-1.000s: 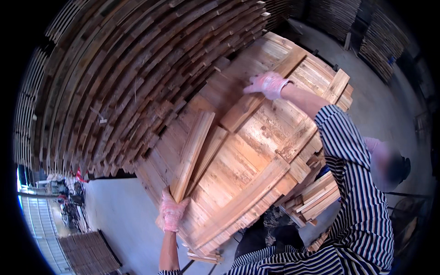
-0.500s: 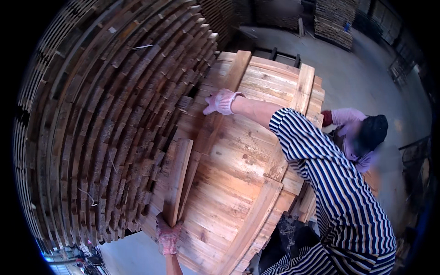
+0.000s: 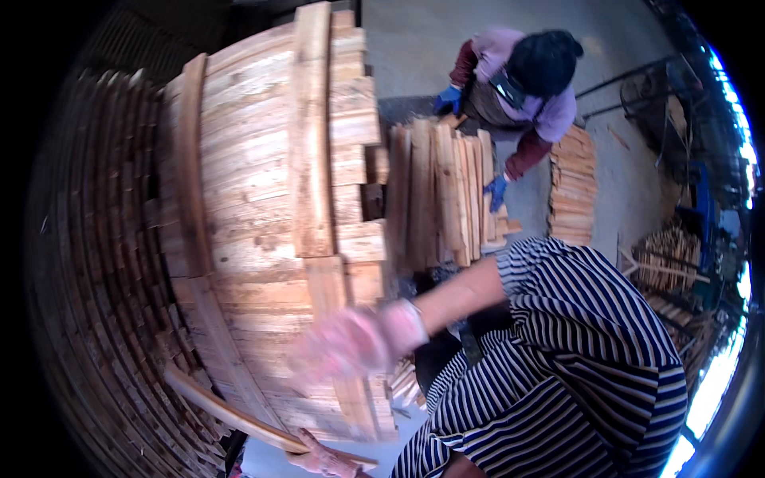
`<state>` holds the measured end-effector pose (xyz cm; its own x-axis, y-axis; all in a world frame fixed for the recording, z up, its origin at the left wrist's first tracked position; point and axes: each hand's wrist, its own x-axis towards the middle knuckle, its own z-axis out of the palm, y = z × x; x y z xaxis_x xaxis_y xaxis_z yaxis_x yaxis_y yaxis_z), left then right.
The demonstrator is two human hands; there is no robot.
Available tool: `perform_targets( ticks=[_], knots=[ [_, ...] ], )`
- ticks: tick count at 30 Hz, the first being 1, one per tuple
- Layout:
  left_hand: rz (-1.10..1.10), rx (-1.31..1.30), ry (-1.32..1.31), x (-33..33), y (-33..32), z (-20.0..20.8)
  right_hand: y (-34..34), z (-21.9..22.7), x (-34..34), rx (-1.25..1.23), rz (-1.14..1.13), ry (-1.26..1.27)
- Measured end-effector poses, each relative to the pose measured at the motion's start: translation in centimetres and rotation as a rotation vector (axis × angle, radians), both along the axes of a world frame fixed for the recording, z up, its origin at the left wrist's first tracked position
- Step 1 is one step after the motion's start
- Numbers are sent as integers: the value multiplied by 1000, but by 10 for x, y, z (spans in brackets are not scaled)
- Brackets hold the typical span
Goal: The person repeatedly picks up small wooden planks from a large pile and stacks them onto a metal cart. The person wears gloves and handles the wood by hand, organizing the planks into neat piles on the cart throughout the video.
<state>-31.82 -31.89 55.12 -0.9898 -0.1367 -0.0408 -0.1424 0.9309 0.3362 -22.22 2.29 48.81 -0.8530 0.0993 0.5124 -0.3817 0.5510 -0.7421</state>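
Observation:
My left hand (image 3: 325, 460), in a pinkish knit glove, grips a narrow wooden board (image 3: 239, 416) near one end, at the bottom of the view. The board slants up and left across the lower corner of a broad stack of planks (image 3: 247, 159). My right hand (image 3: 347, 346), gloved alike, is smeared by motion over the near part of this stack. Its fingers are too blurred to read, and I see nothing held in it. Cross strips (image 3: 312, 143) lie over the top layer of planks.
A tall wall of stacked boards (image 3: 88, 279) rises at the left. Across the stack, a co-worker (image 3: 526, 88) with blue gloves bends over a bundle of upright-looking slats (image 3: 446, 191). Another pile of short boards (image 3: 572, 183) lies on the floor at the right.
My view has swung right, showing more of the co-worker. My right hand has left the far strip and come nearer. The board in my left hand has turned toward the stack's lower left corner.

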Motion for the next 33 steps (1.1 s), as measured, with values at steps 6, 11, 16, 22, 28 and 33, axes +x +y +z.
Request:
perform_targets(
  ticks=[6,11,16,22,28,33],
  knots=[
    [121,233,-301,52,40,-24,-70,-71,204,-192,174,-609],
    [-675,-331,328,97,98,-38,-64,-209,322,-425,-429,-1016],
    [-1206,263,-402,248,220,-86,-6,-315,404,-604,-718,-1410],
    [-530,315,-1231,288,305,-354,50,-420,418,-845,-845,-1416],
    [-495,374,-1279,296,387,-577,97,-473,442,-976,-1125,-1197],
    [-588,337,-1544,297,416,-644,97,-511,415,-1125,-1261,-1048]
  ],
)
